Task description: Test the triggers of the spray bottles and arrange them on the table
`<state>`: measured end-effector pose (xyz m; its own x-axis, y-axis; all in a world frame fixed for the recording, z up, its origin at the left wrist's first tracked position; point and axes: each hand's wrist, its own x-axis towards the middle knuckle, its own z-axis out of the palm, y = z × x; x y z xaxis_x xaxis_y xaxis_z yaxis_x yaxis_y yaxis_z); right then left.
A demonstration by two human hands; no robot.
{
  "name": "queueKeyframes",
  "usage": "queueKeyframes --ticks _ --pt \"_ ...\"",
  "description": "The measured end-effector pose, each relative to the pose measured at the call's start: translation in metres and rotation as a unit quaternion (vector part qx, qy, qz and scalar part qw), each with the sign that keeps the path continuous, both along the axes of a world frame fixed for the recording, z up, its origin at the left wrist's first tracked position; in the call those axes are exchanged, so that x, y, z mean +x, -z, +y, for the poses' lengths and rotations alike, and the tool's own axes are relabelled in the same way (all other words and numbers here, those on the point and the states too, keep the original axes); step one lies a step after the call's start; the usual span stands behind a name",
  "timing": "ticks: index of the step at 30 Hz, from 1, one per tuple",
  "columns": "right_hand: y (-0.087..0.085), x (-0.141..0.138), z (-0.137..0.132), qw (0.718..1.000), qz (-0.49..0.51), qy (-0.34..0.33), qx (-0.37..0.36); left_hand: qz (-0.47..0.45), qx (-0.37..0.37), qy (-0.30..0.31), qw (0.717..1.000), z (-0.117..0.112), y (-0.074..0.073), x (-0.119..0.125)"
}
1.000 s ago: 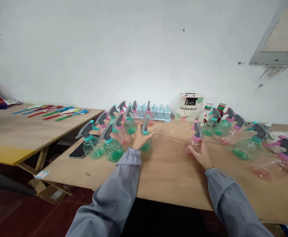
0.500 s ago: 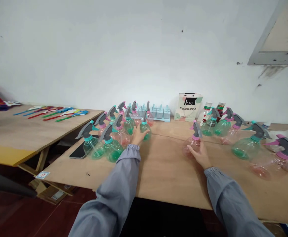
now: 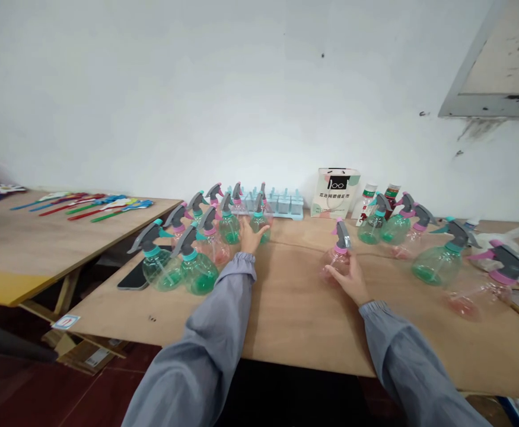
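My left hand (image 3: 251,238) is stretched far forward, its fingers wrapped round a green spray bottle (image 3: 259,220) with a grey trigger. That bottle stands at the right edge of a cluster of several green and pink spray bottles (image 3: 197,261) on the wooden table (image 3: 295,314). My right hand (image 3: 350,277) is closed on a pink spray bottle (image 3: 338,251) near the middle of the table. Both arms wear grey sleeves.
More green and pink spray bottles (image 3: 437,261) stand along the right side. A light blue mould tray (image 3: 281,204), a white paper bag (image 3: 338,193) and small bottles (image 3: 377,201) line the wall. A phone (image 3: 131,276) lies left of the cluster. Another table (image 3: 28,243) with coloured tools is at left.
My left hand has pushed the green bottle away from me toward the back, in beside the cluster. The right hand has stayed on the pink bottle.
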<state>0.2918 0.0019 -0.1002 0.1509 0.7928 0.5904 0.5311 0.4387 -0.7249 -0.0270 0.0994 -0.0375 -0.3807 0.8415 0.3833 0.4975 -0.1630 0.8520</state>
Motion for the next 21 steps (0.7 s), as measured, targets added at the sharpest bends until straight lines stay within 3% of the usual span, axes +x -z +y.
queueKeyframes --ticks 3,4,6,8,10,13,16,18,21 --pt "0.005 -0.006 -0.001 1.0 -0.003 -0.009 0.001 -0.029 0.098 -0.022 0.995 -0.03 -0.003 0.016" --pt "0.007 -0.01 -0.001 1.0 -0.005 -0.019 0.009 -0.026 0.136 0.011 0.99 -0.041 -0.006 0.024" --pt "0.009 -0.022 -0.004 0.999 -0.009 -0.044 0.026 -0.016 0.166 0.139 0.976 -0.065 -0.012 0.041" --pt "0.01 -0.039 -0.01 0.997 -0.02 -0.07 0.037 -0.018 0.145 0.264 0.953 -0.085 -0.017 0.06" --pt "0.009 -0.058 -0.018 0.994 -0.041 -0.095 0.045 -0.04 0.104 0.329 0.938 -0.1 -0.021 0.078" --pt "0.008 -0.079 -0.029 0.987 -0.067 -0.134 0.051 -0.094 0.053 0.359 0.927 -0.11 -0.025 0.096" --pt "0.003 -0.076 -0.025 0.983 -0.066 -0.166 0.035 -0.155 0.042 0.362 0.918 -0.108 -0.029 0.093" --pt "-0.006 -0.054 -0.009 0.993 -0.02 -0.113 0.025 -0.177 0.031 0.365 0.913 -0.103 -0.034 0.082" --pt "-0.027 0.002 0.034 0.991 0.081 0.089 0.051 -0.213 0.001 0.375 0.902 -0.096 -0.04 0.062"
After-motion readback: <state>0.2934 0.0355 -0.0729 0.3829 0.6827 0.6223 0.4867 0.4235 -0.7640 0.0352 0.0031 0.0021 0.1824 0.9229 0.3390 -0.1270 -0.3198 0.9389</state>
